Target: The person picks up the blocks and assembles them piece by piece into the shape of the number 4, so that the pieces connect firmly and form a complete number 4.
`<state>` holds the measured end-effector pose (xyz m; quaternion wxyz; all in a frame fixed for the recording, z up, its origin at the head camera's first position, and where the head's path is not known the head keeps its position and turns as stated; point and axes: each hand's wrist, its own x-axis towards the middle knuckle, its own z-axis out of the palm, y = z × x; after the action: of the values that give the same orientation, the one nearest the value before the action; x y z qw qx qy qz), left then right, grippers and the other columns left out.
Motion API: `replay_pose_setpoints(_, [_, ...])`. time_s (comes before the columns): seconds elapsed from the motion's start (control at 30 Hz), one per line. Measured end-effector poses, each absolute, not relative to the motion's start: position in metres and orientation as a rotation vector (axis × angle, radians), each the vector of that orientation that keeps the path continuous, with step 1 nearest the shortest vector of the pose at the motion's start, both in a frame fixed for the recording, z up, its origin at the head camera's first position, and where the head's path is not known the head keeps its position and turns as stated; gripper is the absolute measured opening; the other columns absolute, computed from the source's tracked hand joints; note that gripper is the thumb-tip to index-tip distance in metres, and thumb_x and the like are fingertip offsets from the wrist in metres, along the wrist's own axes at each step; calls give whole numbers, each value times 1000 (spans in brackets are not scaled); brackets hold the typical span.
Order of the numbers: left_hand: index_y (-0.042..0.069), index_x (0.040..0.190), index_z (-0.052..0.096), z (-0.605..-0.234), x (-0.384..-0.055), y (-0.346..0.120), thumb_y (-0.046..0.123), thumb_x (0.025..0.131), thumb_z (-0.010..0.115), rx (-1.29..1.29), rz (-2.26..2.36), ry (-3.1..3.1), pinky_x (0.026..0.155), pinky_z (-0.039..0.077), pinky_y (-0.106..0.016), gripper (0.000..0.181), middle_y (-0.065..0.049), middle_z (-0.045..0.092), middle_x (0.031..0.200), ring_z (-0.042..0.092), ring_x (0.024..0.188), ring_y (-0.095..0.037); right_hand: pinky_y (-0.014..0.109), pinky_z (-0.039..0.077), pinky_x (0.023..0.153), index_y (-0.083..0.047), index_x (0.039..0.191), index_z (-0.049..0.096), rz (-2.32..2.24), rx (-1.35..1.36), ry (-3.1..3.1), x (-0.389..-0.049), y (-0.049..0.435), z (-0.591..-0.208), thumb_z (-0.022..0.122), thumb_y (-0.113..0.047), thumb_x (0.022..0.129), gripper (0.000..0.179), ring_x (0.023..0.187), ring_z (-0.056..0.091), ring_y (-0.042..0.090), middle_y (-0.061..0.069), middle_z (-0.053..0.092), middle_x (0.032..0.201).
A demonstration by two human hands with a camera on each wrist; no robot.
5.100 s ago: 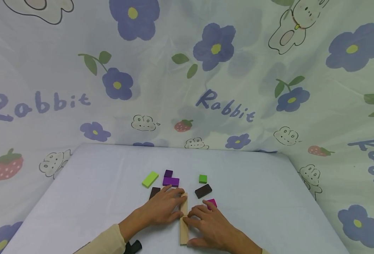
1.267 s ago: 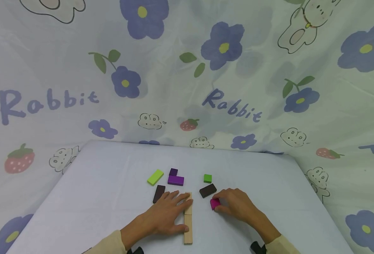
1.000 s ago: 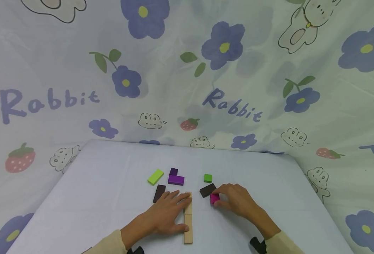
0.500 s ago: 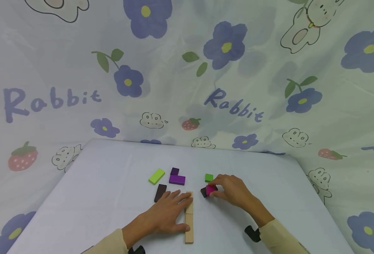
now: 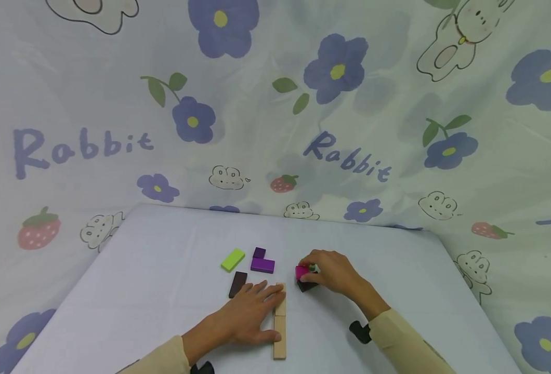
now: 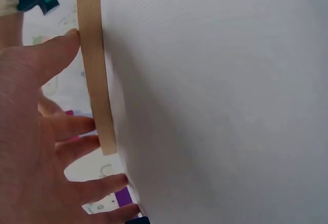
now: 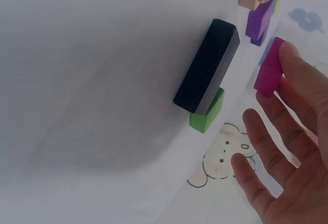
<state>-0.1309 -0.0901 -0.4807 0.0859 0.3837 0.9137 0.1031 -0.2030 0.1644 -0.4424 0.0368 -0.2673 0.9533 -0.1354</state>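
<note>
Two pale wooden blocks (image 5: 279, 340) lie end to end in a straight row on the white table. My left hand (image 5: 246, 316) rests against this row, fingers spread, the thumb at the near block and fingertips at the far one. In the left wrist view the thumb touches the long side of the wood (image 6: 94, 55). Between thumb and fingertip my right hand (image 5: 333, 271) pinches a magenta block (image 7: 270, 67), raised over the table. Below and beside it lies a dark block (image 7: 207, 65), with a small green block (image 7: 206, 115) behind. The right fingers mostly cover the green block in the head view.
Left of the right hand lie a purple block (image 5: 262, 265), a small dark purple block (image 5: 259, 253) and a lime green block (image 5: 233, 259). Another dark block (image 5: 238, 284) sits just beyond the left hand. A patterned cloth (image 5: 257, 130) hangs behind the table (image 5: 163, 259).
Earlier both hands were at the wooden row. My right hand then took the magenta block from the table and carried it away from me and leftward, past the dark block. My left hand stays at the wood.
</note>
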Motion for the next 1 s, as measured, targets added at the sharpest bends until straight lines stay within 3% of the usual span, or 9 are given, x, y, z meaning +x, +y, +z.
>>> replay_pose_setpoints(1.0, [15,159,34,-480,-130,-88,67,95,51,1116,281,2679,112,32,-63,84,1,29,164,33,146,-39,35,54,82,-23,115,78,-285,-839,2875,-217,120,-447,81,-42,85,35,84,60,6,-12,69,95])
